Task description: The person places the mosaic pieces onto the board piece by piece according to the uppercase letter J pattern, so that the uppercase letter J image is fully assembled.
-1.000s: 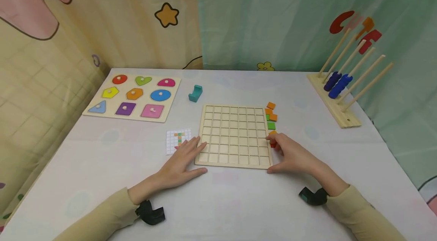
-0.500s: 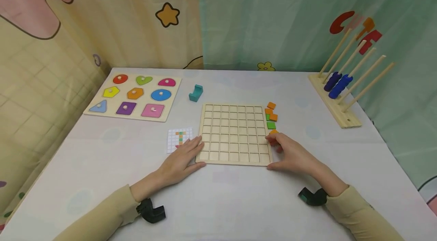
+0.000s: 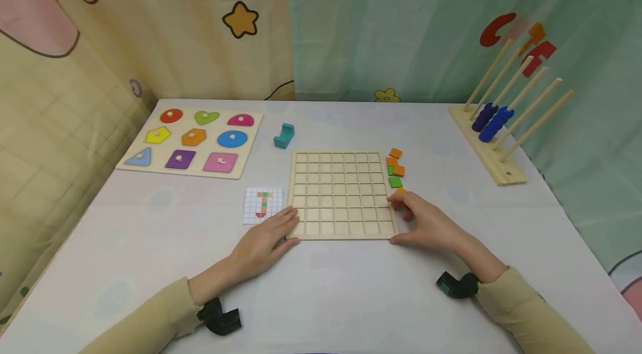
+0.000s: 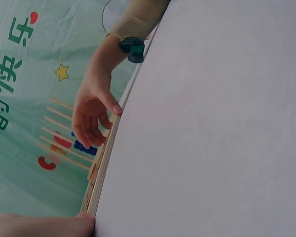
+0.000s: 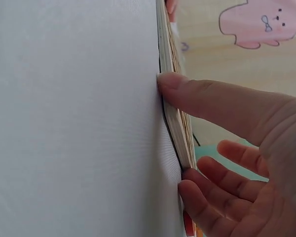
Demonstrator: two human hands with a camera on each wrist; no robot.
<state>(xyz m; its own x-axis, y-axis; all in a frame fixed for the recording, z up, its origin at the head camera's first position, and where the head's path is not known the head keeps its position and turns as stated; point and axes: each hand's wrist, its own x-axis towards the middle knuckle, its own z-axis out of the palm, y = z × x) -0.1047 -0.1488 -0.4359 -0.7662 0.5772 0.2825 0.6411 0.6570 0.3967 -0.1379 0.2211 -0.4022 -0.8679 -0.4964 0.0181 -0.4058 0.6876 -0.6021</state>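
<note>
- Grid board (image 3: 343, 181), in the head view, lies flat on the white table (image 3: 326, 298) between my hands. My left hand (image 3: 266, 242) rests on its left edge, fingers extended; my right hand (image 3: 423, 223) touches its right edge, thumb and bent fingers spread apart. The pattern card (image 3: 257, 212) lies just past my left hand, orange and green tiles (image 3: 395, 182) past my right.
- Left wrist view: both hands touch the board.
- Right wrist view: my right fingers curve loosely, partly hiding a red piece (image 5: 188, 224).

Soft, even light; wrist views dimmer
</note>
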